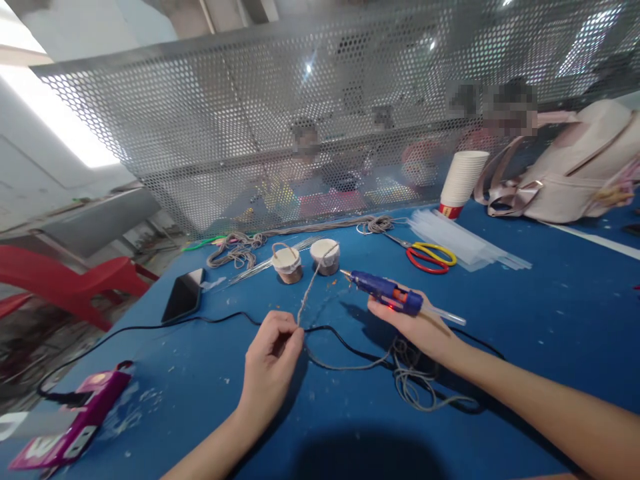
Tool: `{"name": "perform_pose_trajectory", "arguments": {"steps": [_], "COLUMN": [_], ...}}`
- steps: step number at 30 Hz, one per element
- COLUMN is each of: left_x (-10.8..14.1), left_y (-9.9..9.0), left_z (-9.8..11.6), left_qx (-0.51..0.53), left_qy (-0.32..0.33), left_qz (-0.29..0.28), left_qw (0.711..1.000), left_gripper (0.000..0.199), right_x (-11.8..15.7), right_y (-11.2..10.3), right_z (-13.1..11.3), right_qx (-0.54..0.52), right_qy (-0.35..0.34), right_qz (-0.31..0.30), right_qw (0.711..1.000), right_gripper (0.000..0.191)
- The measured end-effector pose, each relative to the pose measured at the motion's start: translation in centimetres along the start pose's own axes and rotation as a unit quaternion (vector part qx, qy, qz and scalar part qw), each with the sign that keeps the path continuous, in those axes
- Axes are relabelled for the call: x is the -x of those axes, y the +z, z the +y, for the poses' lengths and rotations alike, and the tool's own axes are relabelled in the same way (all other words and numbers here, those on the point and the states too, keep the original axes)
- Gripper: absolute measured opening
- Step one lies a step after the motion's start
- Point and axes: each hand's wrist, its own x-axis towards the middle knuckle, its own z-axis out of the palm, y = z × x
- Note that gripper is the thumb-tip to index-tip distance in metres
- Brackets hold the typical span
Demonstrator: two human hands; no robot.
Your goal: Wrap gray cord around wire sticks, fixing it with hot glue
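Observation:
Between its thumb and fingers, my left hand (273, 353) pinches a grey-brown cord (309, 291). From there the cord runs up onto the top of a small round pot (326, 267) with a whitish top and brown lower side. To its left stands a similar pot (289, 272) with an arched cord handle. My right hand (415, 325) grips a blue hot glue gun (385, 291), its nozzle close to the right side of the pot and a clear glue stick poking out the back. Loose cord (415, 383) lies coiled under my right wrist.
Red-and-yellow scissors (427, 259), clear plastic strips (455, 240) and stacked paper cups (463, 180) lie right of the pots; a backpack (575, 167) sits beyond. A phone (184, 297), purple power strip (83, 420) and black cable (200, 319) are left. A perforated metal screen (225, 133) borders the back.

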Motion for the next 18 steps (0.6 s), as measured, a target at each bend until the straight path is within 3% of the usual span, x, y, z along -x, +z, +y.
{"name": "perform_pose_trajectory", "arguments": {"steps": [4,11,18], "left_x": [0.0,0.2,0.2], "left_y": [0.2,0.4,0.6], "left_z": [-0.2,-0.2,-0.4], "left_qx": [0.007,-0.005,-0.017], "left_qy": [0.006,0.005,0.006], "left_qz": [-0.01,-0.018,-0.025], "left_qw": [1.0,1.0,1.0], "left_gripper": [0.014,0.015,0.015], "right_x": [-2.5,-4.8,-5.7], "right_y": [-0.4,-1.0,-0.9], "right_z": [1.4,3.5,4.9], "right_qx": [0.079,0.092,0.156], "right_qy": [-0.019,-0.036,-0.021], "right_qz": [0.042,0.078,0.024], "right_qw": [0.996,0.992,0.987], "right_gripper": [0.027,0.026,0.025]}}
